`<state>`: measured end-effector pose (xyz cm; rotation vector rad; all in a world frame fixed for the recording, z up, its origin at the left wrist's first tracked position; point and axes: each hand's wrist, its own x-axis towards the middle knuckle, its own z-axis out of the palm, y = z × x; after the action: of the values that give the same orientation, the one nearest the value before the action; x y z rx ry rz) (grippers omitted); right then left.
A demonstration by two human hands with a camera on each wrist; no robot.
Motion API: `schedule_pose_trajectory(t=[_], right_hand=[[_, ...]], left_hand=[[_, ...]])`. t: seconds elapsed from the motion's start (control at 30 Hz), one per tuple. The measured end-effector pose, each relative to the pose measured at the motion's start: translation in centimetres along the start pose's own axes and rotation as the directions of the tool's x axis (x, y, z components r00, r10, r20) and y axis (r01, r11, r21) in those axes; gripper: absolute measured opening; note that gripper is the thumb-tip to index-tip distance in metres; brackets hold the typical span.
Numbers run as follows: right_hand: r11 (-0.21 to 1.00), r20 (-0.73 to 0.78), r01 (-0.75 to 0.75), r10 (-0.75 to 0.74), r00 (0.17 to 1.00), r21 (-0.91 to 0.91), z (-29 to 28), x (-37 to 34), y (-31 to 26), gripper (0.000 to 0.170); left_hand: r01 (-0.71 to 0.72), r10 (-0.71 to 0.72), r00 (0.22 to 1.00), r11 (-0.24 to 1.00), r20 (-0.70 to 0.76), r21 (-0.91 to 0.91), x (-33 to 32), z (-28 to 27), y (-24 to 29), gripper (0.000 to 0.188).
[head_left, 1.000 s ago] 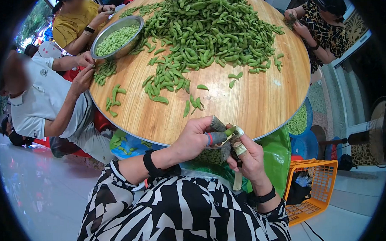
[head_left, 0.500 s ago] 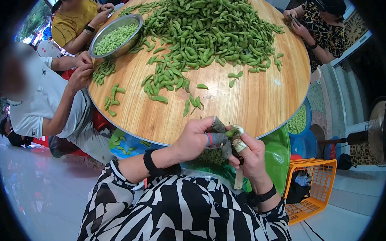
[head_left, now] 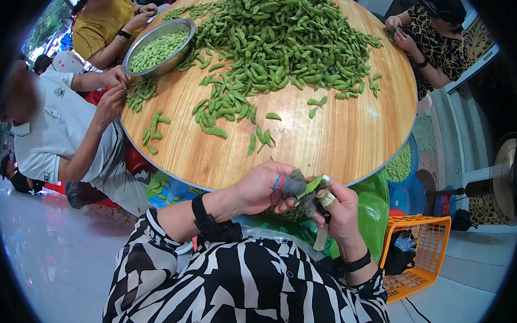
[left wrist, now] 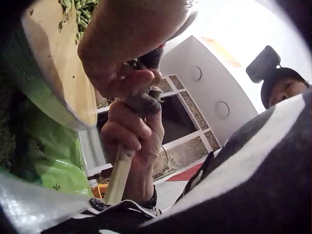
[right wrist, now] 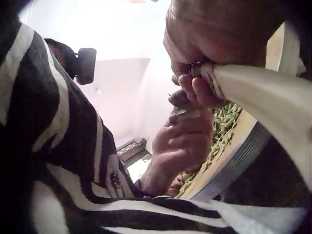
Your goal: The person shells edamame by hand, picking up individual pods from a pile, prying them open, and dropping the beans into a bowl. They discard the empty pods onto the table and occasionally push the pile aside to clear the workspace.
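In the head view my left hand point(head_left: 257, 190), with grey wraps and a red band on its fingertips, pinches a green soybean pod point(head_left: 310, 188) just past the table's near edge. Facing it, my right hand point(head_left: 343, 213) has pale tape round its thumb and a fingertip, right at the pod's other end. Its lower fingers curl round a pale, flat handle point(left wrist: 119, 178), which sticks out below the hand in the left wrist view. The head of that tool is hidden between the hands. In the right wrist view the handle point(right wrist: 258, 85) looms large in front.
A large heap of pods point(head_left: 291, 37) covers the far part of the round wooden table point(head_left: 350, 130). A metal bowl of shelled beans point(head_left: 160, 52) stands at left. Three people sit round the table. An orange crate point(head_left: 417, 252) and a blue tub of beans point(head_left: 401, 163) are at right.
My left fingers have drawn together and turned, and the pod now shows more of its length, tilted between the hands. The right hand keeps hold of the pale handle.
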<state>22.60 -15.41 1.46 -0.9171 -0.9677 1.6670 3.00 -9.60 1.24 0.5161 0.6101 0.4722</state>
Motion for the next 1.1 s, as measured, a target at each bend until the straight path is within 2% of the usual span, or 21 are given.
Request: schedule_pose_trajectory(t=[0.13, 0.2, 0.23, 0.3, 0.43, 0.5, 0.53, 0.6, 0.63, 0.67, 0.7, 0.73, 0.8, 0.83, 0.9, 0.93, 1.0, 1.03, 1.1], right_hand=[[1.0, -0.045, -0.016, 0.015, 0.999, -0.018, -0.2, 0.2, -0.1, 0.021], [0.995, -0.021, -0.069, 0.071, 0.997, 0.074, -0.5, 0.3, -0.1, 0.021], [0.995, -0.021, -0.069, 0.071, 0.997, 0.074, -0.5, 0.3, -0.1, 0.021], [0.998, -0.03, -0.063, 0.063, 0.998, -0.008, -0.5, 0.3, 0.1, 0.019], [0.995, -0.016, -0.099, 0.099, 0.995, -0.002, -0.5, 0.5, 0.0, 0.017], [0.974, -0.011, -0.187, 0.188, 0.982, -0.126, -0.4, 0.3, -0.7, 0.011], [0.974, -0.01, -0.19, 0.19, 0.982, -0.127, -0.3, 0.3, -0.8, 0.011], [0.959, -0.002, -0.151, 0.155, 0.988, -0.24, -0.3, 0.3, -0.9, 0.012], [0.959, -0.002, -0.151, 0.155, 0.988, -0.24, -0.2, 0.3, -0.9, 0.012], [0.94, -0.015, -0.149, 0.152, 0.988, -0.308, 0.1, 0.3, -0.8, 0.011], [0.915, -0.027, -0.147, 0.147, 0.989, -0.375, 0.2, 0.2, -0.8, 0.011], [0.915, -0.025, -0.147, 0.148, 0.989, -0.377, 0.0, 0.2, -0.5, 0.011], [0.848, 0.012, -0.009, 0.018, 1.0, -0.531, -0.3, 0.0, 0.5, 0.014], [0.848, 0.02, -0.005, 0.018, 1.0, -0.529, -0.2, -0.1, 0.6, 0.014], [0.854, -0.053, -0.136, 0.126, 0.991, -0.502, 0.0, 0.0, 0.5, 0.014], [0.854, -0.05, -0.129, 0.121, 0.991, -0.504, 0.0, 0.0, 0.5, 0.014], [0.831, -0.071, -0.109, 0.083, 0.994, -0.546, -0.1, -0.4, 0.9, 0.015], [0.831, -0.067, -0.112, 0.09, 0.994, -0.545, 0.0, -0.5, 1.2, 0.015], [0.778, -0.013, -0.006, -0.003, 1.0, -0.628, 0.1, -0.2, 1.5, 0.018]], left_hand=[[0.023, -0.023, 0.997, 1.0, 0.076, -0.005, 0.0, 0.0, -0.3, 0.02], [0.05, -0.03, 0.984, 0.993, 0.177, -0.109, 0.1, -0.2, -0.6, 0.019], [0.05, -0.03, 0.984, 0.993, 0.177, -0.109, 0.1, -0.1, -0.6, 0.019], [0.046, -0.045, 0.992, 0.999, 0.122, -0.006, -0.2, 0.2, -0.3, 0.018], [0.047, -0.05, 0.998, 0.994, 0.025, 0.101, -0.1, 0.1, -0.3, 0.012], [0.044, -0.04, 0.999, 0.945, -0.019, 0.323, 0.1, 0.0, -0.4, 0.011], [0.044, -0.04, 0.999, 0.946, -0.02, 0.32, 0.0, 0.2, -0.5, 0.011], [-0.105, 0.154, 0.988, 0.776, -0.024, 0.622, -0.2, 1.0, -0.5, 0.009], [-0.106, 0.154, 0.988, 0.776, -0.024, 0.621, -0.2, 0.8, -0.8, 0.009], [-0.245, 0.312, 0.946, 0.503, 0.09, 0.829, -0.2, 0.5, -1.1, 0.01], [-0.336, 0.417, 0.875, 0.159, 0.245, 0.929, -0.3, 0.4, -1.2, 0.014], [-0.335, 0.419, 0.875, 0.16, 0.244, 0.928, -0.3, 0.5, -1.3, 0.014], [-0.319, 0.425, 0.861, 0.02, 0.28, 0.948, -0.7, 0.7, -1.5, 0.018], [-0.313, 0.429, 0.86, 0.018, 0.276, 0.95, -0.9, 0.5, -1.7, 0.018], [-0.278, 0.319, 0.92, 0.115, 0.229, 0.954, -0.8, 0.0, -1.7, 0.02], [-0.278, 0.322, 0.918, 0.109, 0.231, 0.954, -1.0, 0.0, -1.3, 0.02], [-0.267, 0.213, 0.954, 0.273, 0.212, 0.924, -1.9, 0.1, -0.9, 0.02], [-0.262, 0.215, 0.955, 0.278, 0.206, 0.924, -2.0, 0.0, -1.1, 0.02], [-0.188, 0.18, 0.977, 0.495, 0.112, 0.848, -1.8, -0.6, -1.1, 0.019]])
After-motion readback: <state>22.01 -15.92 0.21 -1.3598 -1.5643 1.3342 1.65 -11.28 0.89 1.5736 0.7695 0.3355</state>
